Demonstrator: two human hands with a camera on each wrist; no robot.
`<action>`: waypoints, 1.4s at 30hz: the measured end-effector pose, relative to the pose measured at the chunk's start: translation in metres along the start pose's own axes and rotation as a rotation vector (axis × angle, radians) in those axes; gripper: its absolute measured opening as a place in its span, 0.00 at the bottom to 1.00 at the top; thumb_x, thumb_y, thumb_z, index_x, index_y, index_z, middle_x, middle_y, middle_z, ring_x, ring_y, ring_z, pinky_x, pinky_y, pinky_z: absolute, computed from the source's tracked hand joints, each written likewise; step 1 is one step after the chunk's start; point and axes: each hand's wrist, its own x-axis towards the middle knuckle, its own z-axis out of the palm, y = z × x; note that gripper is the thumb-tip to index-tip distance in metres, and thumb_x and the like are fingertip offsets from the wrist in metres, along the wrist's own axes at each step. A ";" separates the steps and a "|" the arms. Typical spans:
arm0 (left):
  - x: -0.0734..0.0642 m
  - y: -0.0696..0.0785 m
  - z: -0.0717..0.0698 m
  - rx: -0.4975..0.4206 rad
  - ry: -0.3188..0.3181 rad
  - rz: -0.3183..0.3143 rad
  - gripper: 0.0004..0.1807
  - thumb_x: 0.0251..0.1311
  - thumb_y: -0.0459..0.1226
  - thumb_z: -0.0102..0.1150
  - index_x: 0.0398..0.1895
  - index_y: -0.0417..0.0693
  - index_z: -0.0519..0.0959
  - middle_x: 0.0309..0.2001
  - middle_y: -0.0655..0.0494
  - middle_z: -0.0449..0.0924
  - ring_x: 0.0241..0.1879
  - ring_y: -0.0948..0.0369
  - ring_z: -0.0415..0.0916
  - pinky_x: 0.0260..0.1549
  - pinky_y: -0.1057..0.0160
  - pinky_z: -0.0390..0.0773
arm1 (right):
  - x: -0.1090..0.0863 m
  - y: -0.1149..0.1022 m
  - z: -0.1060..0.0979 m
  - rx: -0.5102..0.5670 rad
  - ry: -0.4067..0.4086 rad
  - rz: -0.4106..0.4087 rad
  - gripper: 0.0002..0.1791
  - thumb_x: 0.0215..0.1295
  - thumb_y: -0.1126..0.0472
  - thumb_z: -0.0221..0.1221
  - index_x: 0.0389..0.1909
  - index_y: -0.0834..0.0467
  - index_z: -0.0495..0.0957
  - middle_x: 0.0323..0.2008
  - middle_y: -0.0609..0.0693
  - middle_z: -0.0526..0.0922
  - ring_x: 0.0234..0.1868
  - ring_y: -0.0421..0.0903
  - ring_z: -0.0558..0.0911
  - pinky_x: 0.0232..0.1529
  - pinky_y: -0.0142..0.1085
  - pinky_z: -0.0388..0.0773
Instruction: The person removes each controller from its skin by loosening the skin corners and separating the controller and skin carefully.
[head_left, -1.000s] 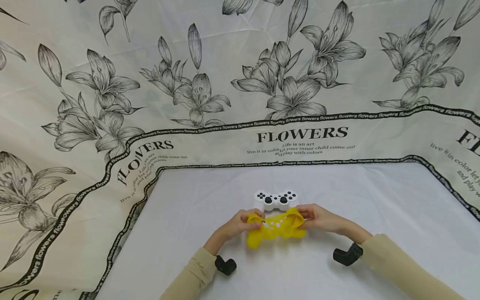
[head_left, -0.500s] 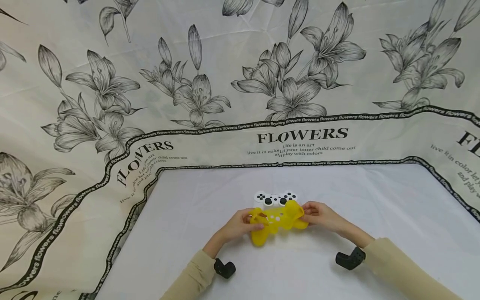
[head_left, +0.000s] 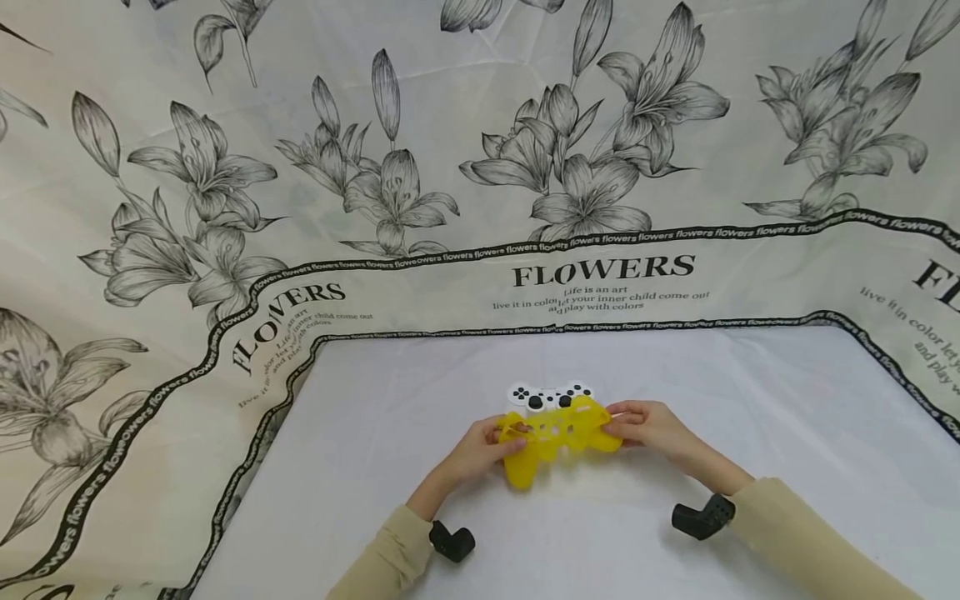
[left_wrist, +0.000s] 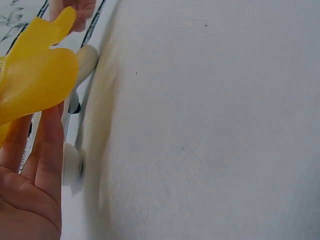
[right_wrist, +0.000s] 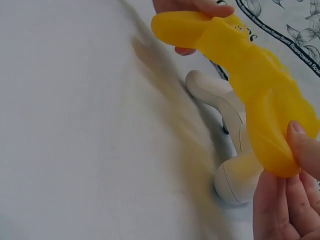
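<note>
A soft yellow game controller cover (head_left: 557, 432) with cut-out holes is stretched between both hands, held up off the table. My left hand (head_left: 480, 452) pinches its left end, thumb over the front. At the other end, my right hand (head_left: 651, 427) grips the right lobe between thumb and fingers, as the right wrist view also shows with the yellow cover (right_wrist: 270, 100). Just behind it lies a white game controller (head_left: 551, 393) with black sticks and buttons, its lower part hidden by the cover. In the right wrist view the controller's grips (right_wrist: 235, 177) rest on the cloth below.
A white cloth (head_left: 360, 400) covers the table. Behind it and at the left, a hanging flower-print fabric (head_left: 420, 200) with black lettered bands stands as a wall. A black wrist device (head_left: 452, 542) is worn on the left arm, and another black device (head_left: 702, 517) on the right.
The yellow cover has shifted slightly right and been turned in the hands, its right end rising over the white controller's lower part. Both hands keep their hold.
</note>
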 end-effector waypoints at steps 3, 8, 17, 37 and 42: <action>0.001 -0.002 -0.001 -0.029 0.006 -0.004 0.16 0.65 0.40 0.57 0.50 0.38 0.75 0.48 0.44 0.82 0.38 0.64 0.78 0.36 0.65 0.83 | -0.001 -0.002 0.000 0.046 0.012 0.062 0.33 0.63 0.53 0.62 0.59 0.74 0.67 0.47 0.57 0.85 0.40 0.39 0.82 0.45 0.36 0.83; 0.003 -0.003 -0.003 -0.035 0.014 -0.016 0.18 0.65 0.42 0.57 0.51 0.39 0.75 0.48 0.45 0.82 0.38 0.64 0.77 0.35 0.66 0.82 | -0.004 -0.002 -0.002 0.077 0.007 0.141 0.32 0.64 0.51 0.61 0.56 0.74 0.71 0.45 0.53 0.85 0.38 0.38 0.82 0.42 0.32 0.82; 0.003 -0.003 0.002 -0.057 0.018 -0.047 0.18 0.66 0.41 0.57 0.54 0.40 0.75 0.50 0.44 0.82 0.37 0.64 0.78 0.34 0.66 0.82 | -0.006 0.002 -0.004 0.153 -0.033 0.152 0.31 0.65 0.50 0.60 0.57 0.72 0.72 0.41 0.45 0.84 0.37 0.37 0.81 0.41 0.28 0.81; 0.005 0.000 0.004 -0.054 0.016 -0.051 0.20 0.66 0.42 0.57 0.54 0.37 0.73 0.47 0.43 0.82 0.32 0.63 0.77 0.29 0.67 0.81 | -0.013 0.000 -0.012 0.378 -0.153 0.215 0.19 0.64 0.55 0.62 0.49 0.65 0.81 0.36 0.44 0.85 0.37 0.38 0.84 0.42 0.28 0.81; 0.004 0.000 0.004 -0.045 -0.003 -0.050 0.15 0.66 0.40 0.57 0.47 0.37 0.73 0.41 0.46 0.82 0.32 0.64 0.76 0.27 0.68 0.79 | -0.014 0.001 -0.015 0.446 -0.204 0.207 0.10 0.67 0.55 0.59 0.45 0.54 0.82 0.36 0.43 0.83 0.38 0.37 0.82 0.45 0.28 0.81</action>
